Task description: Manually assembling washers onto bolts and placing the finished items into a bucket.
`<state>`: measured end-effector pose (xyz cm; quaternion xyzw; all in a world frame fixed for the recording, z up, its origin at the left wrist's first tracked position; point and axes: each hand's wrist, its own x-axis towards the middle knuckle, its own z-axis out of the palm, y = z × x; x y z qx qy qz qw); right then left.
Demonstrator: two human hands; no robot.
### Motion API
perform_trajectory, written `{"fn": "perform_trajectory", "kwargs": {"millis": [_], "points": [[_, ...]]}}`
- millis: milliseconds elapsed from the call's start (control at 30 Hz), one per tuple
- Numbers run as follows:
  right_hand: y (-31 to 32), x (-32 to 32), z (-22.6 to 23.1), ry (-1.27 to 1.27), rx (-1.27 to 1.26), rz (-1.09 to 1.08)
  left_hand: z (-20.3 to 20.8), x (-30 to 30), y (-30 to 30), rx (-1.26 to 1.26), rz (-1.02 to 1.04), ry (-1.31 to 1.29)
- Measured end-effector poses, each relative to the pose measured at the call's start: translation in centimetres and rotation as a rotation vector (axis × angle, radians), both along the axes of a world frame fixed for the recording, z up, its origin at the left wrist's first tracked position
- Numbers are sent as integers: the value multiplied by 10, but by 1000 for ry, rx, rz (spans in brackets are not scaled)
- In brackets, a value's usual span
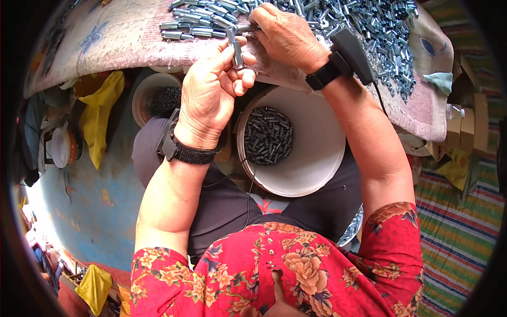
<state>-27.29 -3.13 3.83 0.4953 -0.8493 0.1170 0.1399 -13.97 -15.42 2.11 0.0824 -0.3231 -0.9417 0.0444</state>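
Observation:
My left hand is raised before the near edge of the cloth-covered table. Between its thumb and fingers it holds a metal anchor bolt, nearly upright, threaded end up and wider sleeve end low. My right hand rests at the table edge, just right of the bolt. Its fingers are bent together; what they pinch is hidden. Left of it lies a group of similar anchor bolts, mostly side by side. A large heap of loose shiny metal pieces spreads to the right behind this hand.
A white bucket stands between my legs, with short dark metal cylinders inside. Farther left, a smaller tub contains small dark parts. The patterned tablecloth overhangs the edge. Cardboard boxes stand at the right.

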Motion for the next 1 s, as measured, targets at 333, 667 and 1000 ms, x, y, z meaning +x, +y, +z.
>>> {"fn": "perform_trajectory", "kwargs": {"millis": [333, 667, 1000], "points": [[18, -21, 8, -163, -566, 85, -5, -3, 2, -80, -79, -20], [105, 64, 56, -1040, -86, 55, 1, 13, 33, -210, -542, -45], [106, 66, 46, -1110, -460, -68, 0, 14, 43, -290, -652, 5]]}}
